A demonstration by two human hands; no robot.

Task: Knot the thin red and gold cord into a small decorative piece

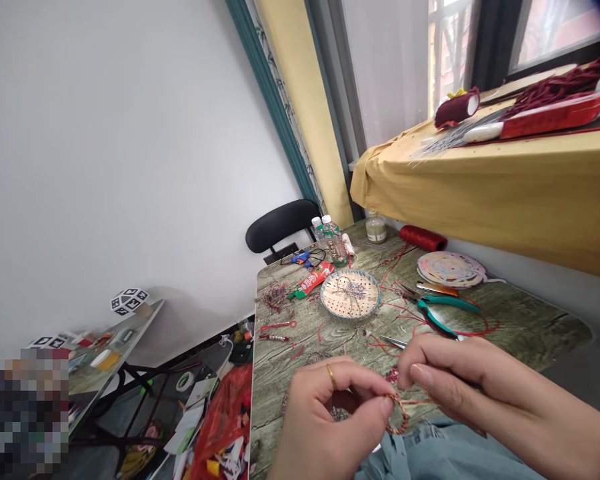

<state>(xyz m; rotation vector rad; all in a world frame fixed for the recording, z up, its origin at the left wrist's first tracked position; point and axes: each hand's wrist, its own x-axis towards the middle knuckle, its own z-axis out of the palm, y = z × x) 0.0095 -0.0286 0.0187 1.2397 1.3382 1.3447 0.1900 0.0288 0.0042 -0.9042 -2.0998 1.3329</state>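
red-brown braided loop [405, 421]: in your left hand [336, 415], in front of your light blue cloth [443, 453].
left hand: thumb and forefinger pinch the loop's edge; gold ring [331, 377] on one finger.
right hand [465, 381]: just beside the loop, thumb and fingers pressed together; can't tell if you pinch a thread.
strands [419, 402]: run from the loop toward your right hand.
woven basket [343, 303]: round, shallow, blue-edged, past your hands on the wood-grain tabletop [270, 433], thin tangled pieces inside.
pliers [443, 301]: teal handles, jaws parted, right of the basket, red cord [490, 325] around them.
metal tip [394, 342]: pointed, rest hidden behind your right hand.
red-green tube [314, 280]: lies left of the basket.
bottles [334, 243]: far side, white caps, near a glass jar [376, 228].
red spool [423, 238]: on its side, behind a pastel round mat [451, 269].
yellow cloth [485, 190]: covers the higher surface at right, with maroon cord [555, 90] and a red tray [555, 120] on it.
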